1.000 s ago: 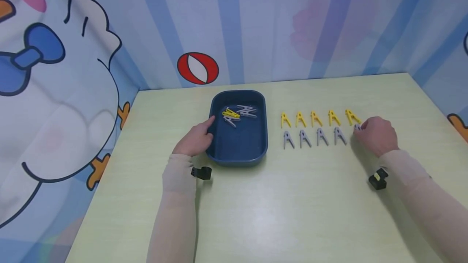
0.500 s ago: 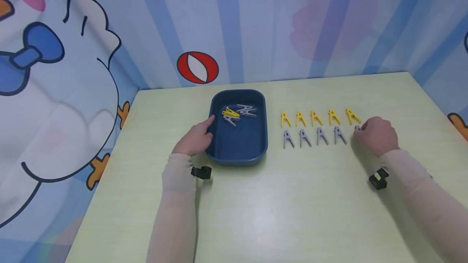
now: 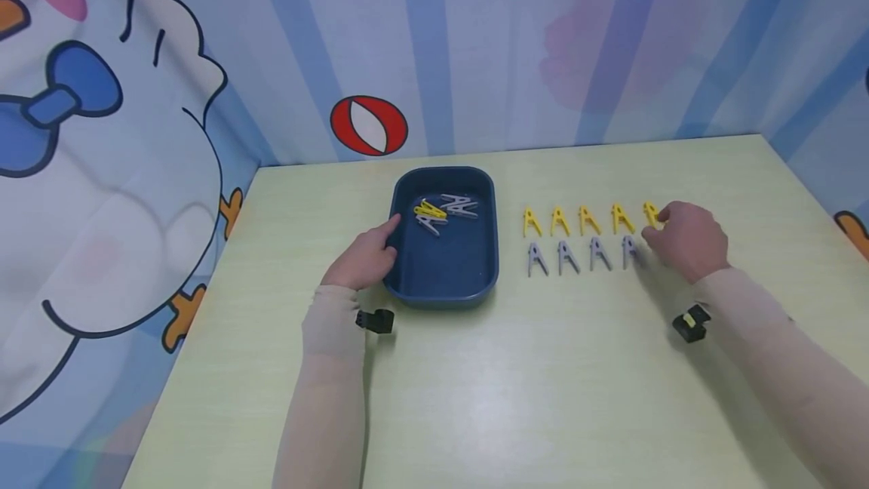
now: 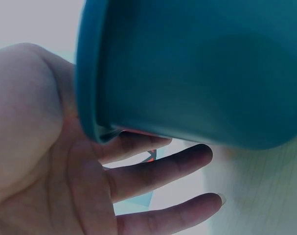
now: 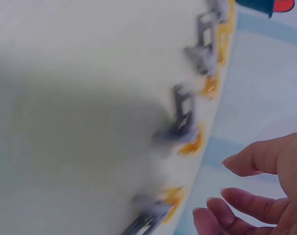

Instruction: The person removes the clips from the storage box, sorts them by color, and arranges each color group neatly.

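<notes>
My left hand [image 3: 363, 256] touches the left rim of a dark blue tray [image 3: 444, 278], its visible fingers straight beside the outer wall in the left wrist view. Inside the tray lie a yellow clothespin [image 3: 430, 209] and a few grey ones. My right hand [image 3: 689, 241] is over the right end of two rows of clothespins. The right wrist view shows its thumb and fingers apart with nothing between them. The last yellow clothespin [image 3: 651, 212] is partly behind this hand, next to a grey clothespin [image 3: 631, 251]. The grey clothespin at that row's end is hidden in the head view.
Several yellow clothespins [image 3: 532, 222] form the back row, with grey clothespins [image 3: 537, 259] lined up in front. The pale table [image 3: 475, 391] meets a printed cloth wall [image 3: 475, 59] at the back and sides.
My right hand has let go of the grey clothespin at the row's right end and moved slightly left and up, covering part of the last yellow one. The left hand and tray stay put.
</notes>
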Action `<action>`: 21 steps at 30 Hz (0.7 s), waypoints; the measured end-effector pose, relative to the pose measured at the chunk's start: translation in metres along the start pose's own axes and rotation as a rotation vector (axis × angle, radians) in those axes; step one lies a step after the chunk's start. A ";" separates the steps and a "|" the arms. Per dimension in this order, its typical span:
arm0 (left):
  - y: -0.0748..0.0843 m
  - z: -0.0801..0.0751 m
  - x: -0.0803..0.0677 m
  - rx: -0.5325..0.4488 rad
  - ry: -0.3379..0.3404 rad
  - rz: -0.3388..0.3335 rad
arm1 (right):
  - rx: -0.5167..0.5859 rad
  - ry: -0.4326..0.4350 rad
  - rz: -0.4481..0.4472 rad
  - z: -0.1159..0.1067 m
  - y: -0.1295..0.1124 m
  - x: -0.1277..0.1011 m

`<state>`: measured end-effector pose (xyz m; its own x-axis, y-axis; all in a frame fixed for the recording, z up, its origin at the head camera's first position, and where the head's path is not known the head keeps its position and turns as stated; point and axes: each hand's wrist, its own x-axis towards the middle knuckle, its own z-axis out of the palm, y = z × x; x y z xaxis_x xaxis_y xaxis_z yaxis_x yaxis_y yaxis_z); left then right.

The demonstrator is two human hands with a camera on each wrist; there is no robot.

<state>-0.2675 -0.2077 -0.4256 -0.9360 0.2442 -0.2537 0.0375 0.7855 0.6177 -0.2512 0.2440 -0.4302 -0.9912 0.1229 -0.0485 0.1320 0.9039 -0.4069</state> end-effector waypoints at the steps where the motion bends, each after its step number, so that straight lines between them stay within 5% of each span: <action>1: 0.000 0.000 0.000 0.000 0.001 0.000 | 0.003 0.005 -0.003 0.000 -0.007 0.000; 21: -0.002 -0.002 -0.001 0.020 0.006 0.036 | 0.062 -0.012 -0.339 0.017 -0.163 0.010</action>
<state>-0.2675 -0.2103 -0.4255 -0.9360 0.2692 -0.2266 0.0786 0.7876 0.6111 -0.2823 0.0912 -0.3798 -0.9787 -0.1855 0.0882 -0.2053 0.8658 -0.4564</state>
